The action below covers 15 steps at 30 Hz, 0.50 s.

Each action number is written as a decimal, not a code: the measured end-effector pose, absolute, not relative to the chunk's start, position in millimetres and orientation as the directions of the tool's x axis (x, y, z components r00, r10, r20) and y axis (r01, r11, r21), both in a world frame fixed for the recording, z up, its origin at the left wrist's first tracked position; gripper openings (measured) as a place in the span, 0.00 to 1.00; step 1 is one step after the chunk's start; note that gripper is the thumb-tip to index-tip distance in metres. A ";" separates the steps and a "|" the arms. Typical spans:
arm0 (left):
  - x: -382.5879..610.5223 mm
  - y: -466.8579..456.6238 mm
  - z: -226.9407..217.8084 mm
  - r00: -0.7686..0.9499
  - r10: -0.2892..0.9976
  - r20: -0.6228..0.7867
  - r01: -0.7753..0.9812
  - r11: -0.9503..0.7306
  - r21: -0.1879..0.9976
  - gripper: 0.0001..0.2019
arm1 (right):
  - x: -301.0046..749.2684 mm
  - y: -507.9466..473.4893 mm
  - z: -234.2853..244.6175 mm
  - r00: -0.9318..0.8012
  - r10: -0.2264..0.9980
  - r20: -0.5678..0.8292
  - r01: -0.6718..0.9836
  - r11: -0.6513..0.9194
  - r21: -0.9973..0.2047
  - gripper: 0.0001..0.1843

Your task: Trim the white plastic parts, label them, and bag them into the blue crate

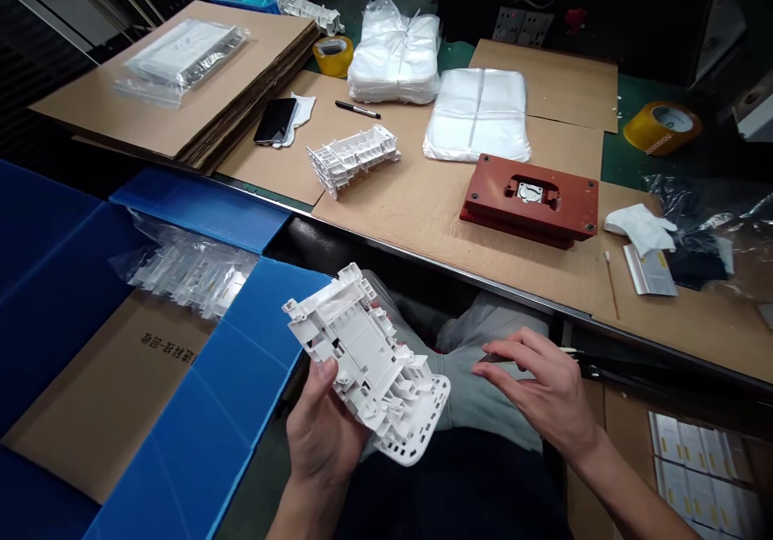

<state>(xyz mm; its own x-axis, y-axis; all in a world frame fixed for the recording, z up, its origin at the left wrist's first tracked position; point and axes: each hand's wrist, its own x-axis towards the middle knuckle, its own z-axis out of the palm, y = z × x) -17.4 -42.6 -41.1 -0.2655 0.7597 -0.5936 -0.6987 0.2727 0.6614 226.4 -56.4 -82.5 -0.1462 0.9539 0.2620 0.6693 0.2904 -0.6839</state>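
Note:
My left hand point(320, 431) grips a white moulded plastic part point(368, 363) from below, holding it tilted over my lap. My right hand point(543, 391) hovers to the right of the part, fingers curled around a thin dark tool point(492, 357) whose tip points toward the part. A second white plastic part point(353, 156) lies on the cardboard-covered table point(423, 210). A red-brown fixture block point(531, 198) with a metal insert sits on the table to the right.
A blue corrugated box point(199, 427) at left holds bagged white parts point(187, 270). On the table lie stacks of clear bags point(477, 113), a phone point(274, 120), a pen point(357, 109), tape rolls point(661, 125), a white glove point(640, 226) and flat cardboard sheets point(181, 81).

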 end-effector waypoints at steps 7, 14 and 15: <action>-25.2 -42.7 -40.5 0.061 0.692 -0.719 -0.781 0.482 0.397 0.31 | 240.7 -49.2 -85.4 -0.375 0.911 0.172 0.773 0.410 -0.484 0.18; -28.8 -59.3 -38.4 0.711 0.488 -0.507 -0.572 0.820 -0.014 0.28 | 249.1 -7.8 -27.9 -0.667 0.730 0.145 0.650 0.667 -0.365 0.22; -27.6 -62.6 -37.7 0.737 0.472 -0.483 -0.548 0.836 -0.019 0.30 | 247.2 -1.3 -18.2 -0.714 0.689 0.125 0.615 0.702 -0.359 0.23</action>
<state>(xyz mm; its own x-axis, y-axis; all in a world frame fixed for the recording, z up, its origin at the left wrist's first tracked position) -27.6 -62.6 -37.7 0.7373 0.4725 -0.4829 -0.5484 0.8360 -0.0192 247.2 -1.3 -18.2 -0.7140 0.6889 0.1246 0.6148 0.7022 -0.3592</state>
